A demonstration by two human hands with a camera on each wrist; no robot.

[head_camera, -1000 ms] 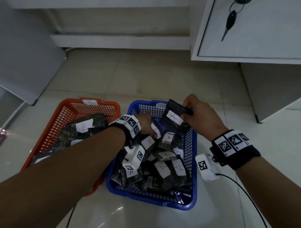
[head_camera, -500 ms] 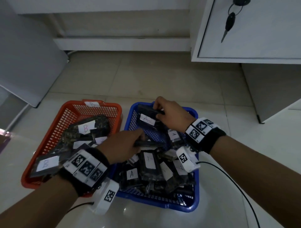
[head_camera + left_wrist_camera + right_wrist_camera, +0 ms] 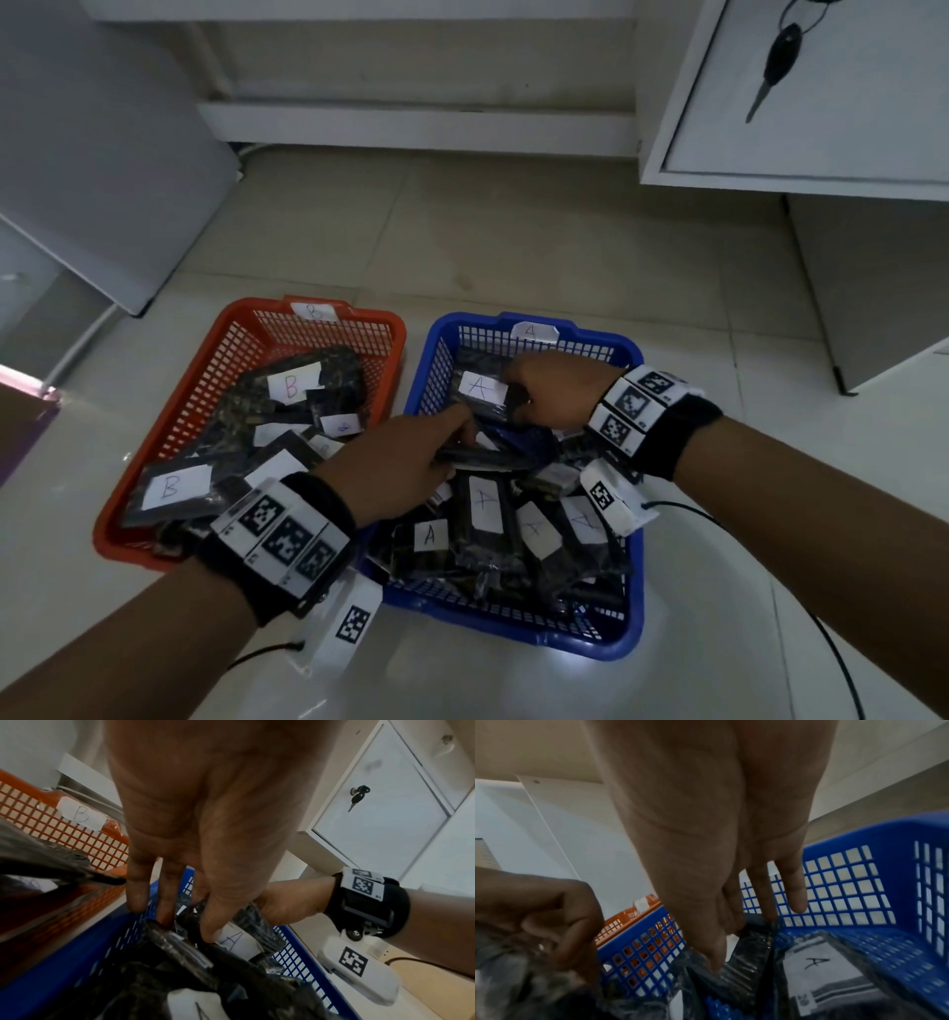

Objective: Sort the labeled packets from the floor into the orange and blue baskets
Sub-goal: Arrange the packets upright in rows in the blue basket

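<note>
Overall light: dim, cool-grey indoor; colours muted.
Brightest areas: pale floor tiles and the white cabinet door.
Glare: soft white sheen on glossy tile just below the blue basket; fainter streaks near the bottom edge.
Shadows: diffuse, no hard edges; dark packets lose detail into black.
Labels: white tags stay legible, letters readable in the head view.
Distortion: wide-angle bowing, straight cabinet lines slant toward the corners.
Left wrist view: left hand close, soft, underexposed.
Right wrist view: right hand smeared, grainy; basket mesh sharper.
</note>
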